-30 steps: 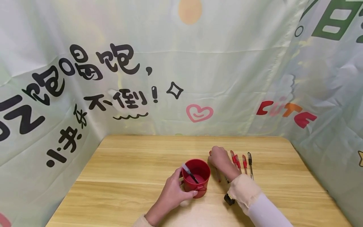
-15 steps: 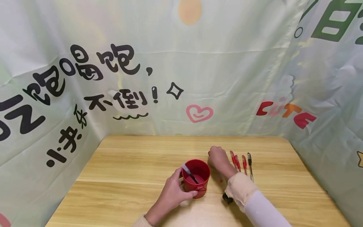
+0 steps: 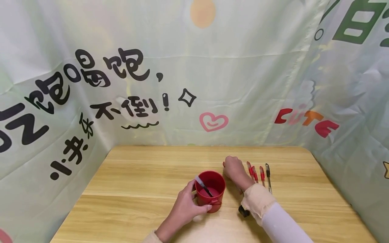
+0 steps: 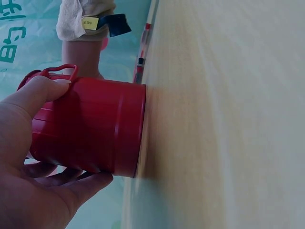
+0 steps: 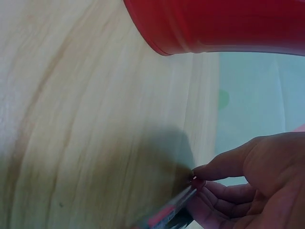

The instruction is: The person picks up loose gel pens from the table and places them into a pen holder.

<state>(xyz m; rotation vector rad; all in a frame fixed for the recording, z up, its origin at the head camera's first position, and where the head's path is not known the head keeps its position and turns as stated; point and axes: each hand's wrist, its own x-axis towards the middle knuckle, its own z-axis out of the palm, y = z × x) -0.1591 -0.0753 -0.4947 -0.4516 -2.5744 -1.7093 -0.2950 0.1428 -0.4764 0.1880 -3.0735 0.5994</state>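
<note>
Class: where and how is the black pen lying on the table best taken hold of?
Pinch the black pen at mid-barrel, coming from above. It lies flat on the table, outermost in the row, so its right side is free while a red pen lies close on its left.

on the table [image 3: 136,189], near its front middle: a cup [image 3: 210,191], with a pen [image 3: 203,186] leaning inside it. at the cup's left side, wrapped round the wall: the left hand [image 3: 183,206]. just right of and behind the cup: the right hand [image 3: 234,170], fingertips [image 5: 200,177] pinching a pen [image 5: 167,214] down at the tabletop. right of that hand, side by side in a row: more pens [image 3: 259,173], lying flat, pointing front to back. behind and to both sides of the table: hung cloth [image 3: 212,77].
</note>
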